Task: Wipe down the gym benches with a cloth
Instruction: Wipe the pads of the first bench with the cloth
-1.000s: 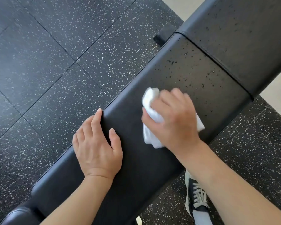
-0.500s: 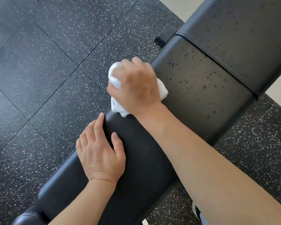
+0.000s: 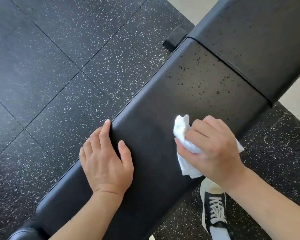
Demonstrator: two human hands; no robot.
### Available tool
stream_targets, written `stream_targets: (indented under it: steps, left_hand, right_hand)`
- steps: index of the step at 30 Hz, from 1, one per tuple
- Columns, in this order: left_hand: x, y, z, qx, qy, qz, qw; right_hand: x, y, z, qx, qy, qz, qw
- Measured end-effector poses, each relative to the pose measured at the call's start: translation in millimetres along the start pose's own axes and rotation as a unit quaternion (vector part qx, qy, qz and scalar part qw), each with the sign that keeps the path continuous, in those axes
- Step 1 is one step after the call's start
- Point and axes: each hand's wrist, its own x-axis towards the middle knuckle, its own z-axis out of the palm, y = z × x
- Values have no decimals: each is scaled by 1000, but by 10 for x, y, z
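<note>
A black padded gym bench [image 3: 163, 108] runs diagonally from lower left to upper right. Small droplets speckle the pad's upper part near the seam. My right hand [image 3: 213, 148] grips a crumpled white cloth [image 3: 184, 135] and presses it on the pad near the bench's right edge. My left hand [image 3: 106, 160] rests flat on the pad's left edge, fingers straight and draped over the side, thumb on top.
A second black pad [image 3: 260, 40] adjoins beyond a seam at the upper right. Black speckled rubber floor tiles [image 3: 59, 66] surround the bench. A black and white sneaker [image 3: 214, 210] stands on the floor by the bench's right side. A black bench foot [image 3: 174, 39] sticks out.
My right hand has swept the cloth from the bench's left edge across the pad to its right side. My left hand has stayed in place.
</note>
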Motion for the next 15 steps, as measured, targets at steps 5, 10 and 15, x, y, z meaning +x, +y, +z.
stream_targets:
  steps: [5,10,15]
  left_hand:
    - [1,3,-11,-10,2,1,1000]
    - [7,13,-30,-8,-4,-2,1000]
    - [9,14,-39,-4,-8,-4,1000]
  right_hand:
    - [147,65,63,-19,20,-17,999]
    - [1160,-12,527,-35,31,52,998]
    - [1385,-476,788,-46,-33,55,997]
